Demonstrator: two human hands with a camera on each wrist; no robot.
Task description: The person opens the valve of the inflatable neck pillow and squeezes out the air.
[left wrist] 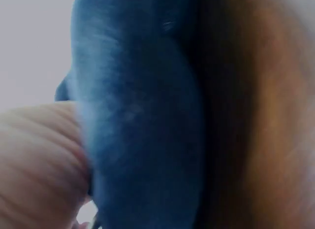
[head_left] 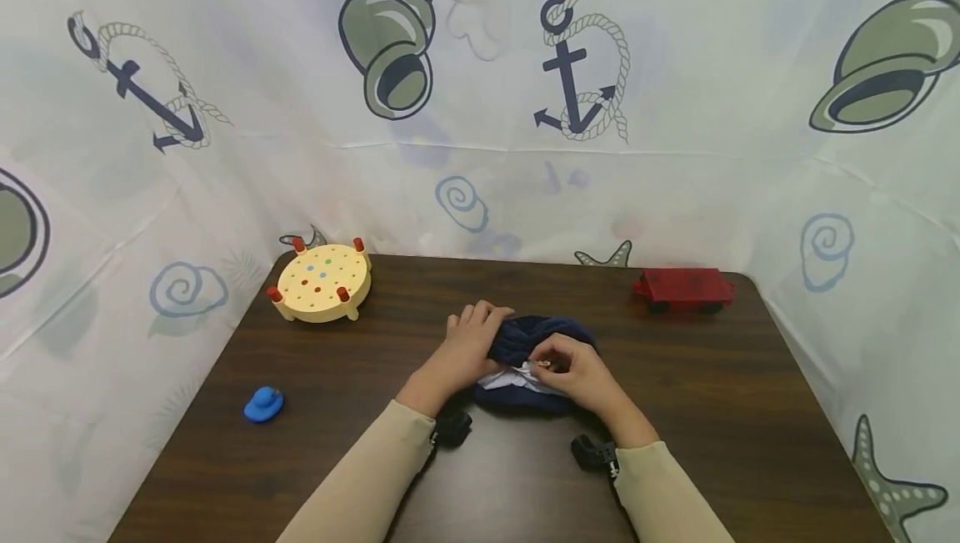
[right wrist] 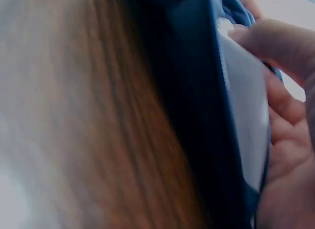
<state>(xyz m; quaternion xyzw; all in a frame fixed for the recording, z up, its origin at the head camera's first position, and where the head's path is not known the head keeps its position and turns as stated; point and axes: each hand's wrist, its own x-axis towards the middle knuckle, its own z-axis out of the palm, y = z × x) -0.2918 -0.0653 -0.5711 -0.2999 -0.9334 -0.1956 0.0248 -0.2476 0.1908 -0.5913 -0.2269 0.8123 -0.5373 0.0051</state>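
A soft navy cloth pouch [head_left: 536, 333] with a white lining [head_left: 512, 379] lies in front of me, its mouth parted toward me. My left hand [head_left: 469, 349] holds the pouch's left end, fingers over the top and thumb low by the lining. At the right of the mouth, my right hand [head_left: 579, 372] pinches the lining's edge between thumb and fingers. A small pale bit shows at those fingertips; I cannot tell what it is. The right wrist view has the thumb [right wrist: 283, 44] against the white lining [right wrist: 246, 101]. Navy cloth [left wrist: 142, 120] fills much of the left wrist view.
On the dark wooden table [head_left: 720, 409], a round yellow dotted toy with red pegs [head_left: 322, 283] sits back left. A blue rubber duck [head_left: 264, 404] is at the left, and a red toy wagon [head_left: 682, 287] at back right. Patterned cloth [head_left: 487, 109] hangs behind.
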